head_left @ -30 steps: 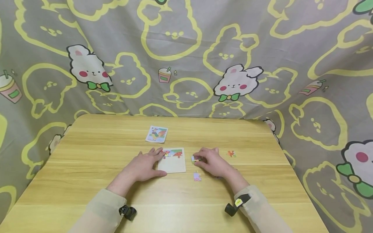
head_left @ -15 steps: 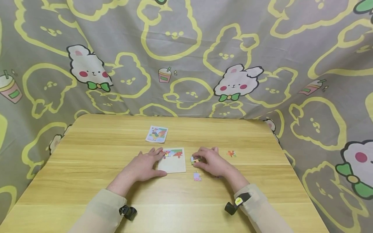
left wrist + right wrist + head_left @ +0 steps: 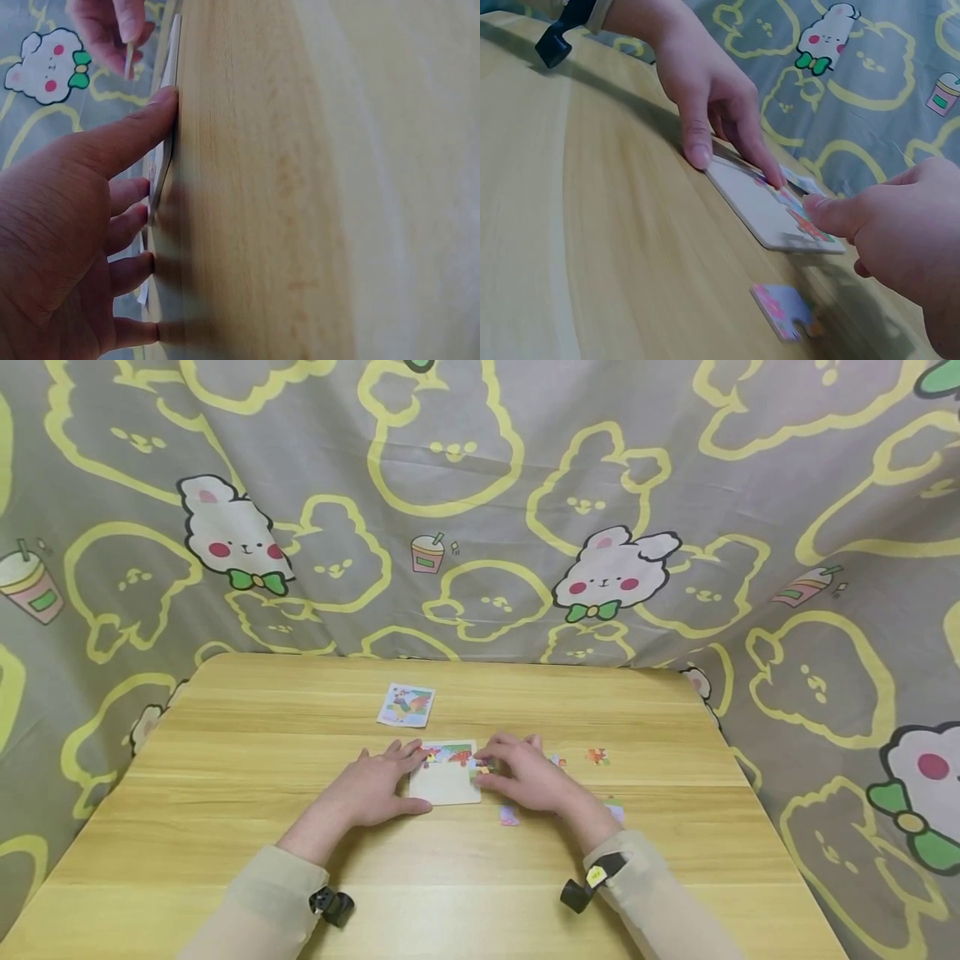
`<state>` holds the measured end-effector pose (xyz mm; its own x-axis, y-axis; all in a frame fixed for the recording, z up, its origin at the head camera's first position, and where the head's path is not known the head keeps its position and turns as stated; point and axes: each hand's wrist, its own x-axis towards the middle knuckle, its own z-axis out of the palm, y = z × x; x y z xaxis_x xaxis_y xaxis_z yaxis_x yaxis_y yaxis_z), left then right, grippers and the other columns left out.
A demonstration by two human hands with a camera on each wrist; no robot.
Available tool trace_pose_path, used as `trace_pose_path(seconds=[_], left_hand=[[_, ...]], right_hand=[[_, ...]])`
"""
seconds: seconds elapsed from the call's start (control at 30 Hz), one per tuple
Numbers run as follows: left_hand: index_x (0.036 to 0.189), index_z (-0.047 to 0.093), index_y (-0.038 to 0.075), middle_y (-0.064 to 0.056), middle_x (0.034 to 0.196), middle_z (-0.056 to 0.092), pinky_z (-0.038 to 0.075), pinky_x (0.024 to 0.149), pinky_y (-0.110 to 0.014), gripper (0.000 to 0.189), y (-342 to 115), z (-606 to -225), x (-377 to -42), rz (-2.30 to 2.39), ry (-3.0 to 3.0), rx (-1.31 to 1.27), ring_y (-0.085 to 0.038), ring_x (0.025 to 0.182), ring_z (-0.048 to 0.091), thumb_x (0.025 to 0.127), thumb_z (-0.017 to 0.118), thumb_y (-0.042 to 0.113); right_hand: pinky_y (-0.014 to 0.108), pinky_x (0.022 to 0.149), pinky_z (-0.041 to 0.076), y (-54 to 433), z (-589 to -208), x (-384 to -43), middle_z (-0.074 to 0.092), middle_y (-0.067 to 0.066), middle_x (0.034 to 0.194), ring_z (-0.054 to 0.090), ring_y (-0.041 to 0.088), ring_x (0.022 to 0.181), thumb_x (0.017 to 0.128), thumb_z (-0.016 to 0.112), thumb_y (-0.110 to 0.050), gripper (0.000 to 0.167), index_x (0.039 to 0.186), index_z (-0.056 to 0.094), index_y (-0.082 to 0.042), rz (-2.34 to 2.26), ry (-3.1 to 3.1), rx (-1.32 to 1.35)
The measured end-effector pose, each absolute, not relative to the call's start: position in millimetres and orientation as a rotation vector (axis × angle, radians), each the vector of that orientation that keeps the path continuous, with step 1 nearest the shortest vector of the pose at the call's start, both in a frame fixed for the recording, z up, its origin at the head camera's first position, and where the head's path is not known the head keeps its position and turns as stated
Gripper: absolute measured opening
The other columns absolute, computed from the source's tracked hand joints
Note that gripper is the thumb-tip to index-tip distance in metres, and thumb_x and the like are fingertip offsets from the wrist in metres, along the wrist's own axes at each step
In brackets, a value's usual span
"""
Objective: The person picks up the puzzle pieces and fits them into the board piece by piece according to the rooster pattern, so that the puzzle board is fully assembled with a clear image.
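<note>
A pale square puzzle board (image 3: 445, 787) lies on the table with a row of joined, colorful pieces along its far side. My left hand (image 3: 375, 789) rests at the board's left side, thumb at the near edge and fingertips at the far corner, fingers spread. Over the board's right edge, my right hand (image 3: 525, 777) pinches a jigsaw piece (image 3: 481, 767) between thumb and fingers. In the left wrist view this jigsaw piece (image 3: 129, 58) appears edge-on, raised above the board. The right fingers hide part of it in the head view.
Beyond the board lies a picture card (image 3: 406, 706) of a bird. Loose pieces sit to the right: a lilac-pink piece (image 3: 509, 815) near the board, an orange piece (image 3: 597, 757) farther off, and others partly behind the right arm. A patterned curtain (image 3: 480, 527) surrounds the wooden table (image 3: 442, 893).
My right hand has picked up the jigsaw piece from right of the board and moved left with it to the board's edge. My left hand stays in place.
</note>
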<state>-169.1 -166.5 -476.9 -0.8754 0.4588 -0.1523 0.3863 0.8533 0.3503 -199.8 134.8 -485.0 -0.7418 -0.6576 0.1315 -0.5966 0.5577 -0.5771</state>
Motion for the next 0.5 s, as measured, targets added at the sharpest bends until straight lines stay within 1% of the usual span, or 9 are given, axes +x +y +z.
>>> trace_pose_path(seconds=[0.2, 0.5], left_hand=[[0.162, 0.047, 0.014, -0.005, 0.17, 0.035, 0.025, 0.114, -0.078, 0.093, -167, -477, -170, 0.454, 2.808, 0.655, -0.041, 0.153, 0.033, 0.09, 0.073, 0.067], [0.162, 0.046, 0.014, -0.005, 0.17, 0.036, 0.025, 0.114, -0.077, 0.095, -167, -478, -171, 0.463, 2.818, 0.654, -0.041, 0.153, 0.034, 0.089, 0.074, 0.068]], right_hand=[[0.043, 0.085, 0.023, 120, -486, -202, 0.059, -0.007, 0.113, 0.052, 0.012, 0.088, 0.103, 0.072, -0.034, 0.04, 0.136, 0.072, -0.012, -0.922, 2.684, -1.127], [0.042, 0.087, 0.024, 100, -489, -203, 0.06, -0.008, 0.115, 0.053, 0.013, 0.085, 0.103, 0.071, -0.035, 0.04, 0.134, 0.072, -0.011, -0.903, 2.705, -1.148]])
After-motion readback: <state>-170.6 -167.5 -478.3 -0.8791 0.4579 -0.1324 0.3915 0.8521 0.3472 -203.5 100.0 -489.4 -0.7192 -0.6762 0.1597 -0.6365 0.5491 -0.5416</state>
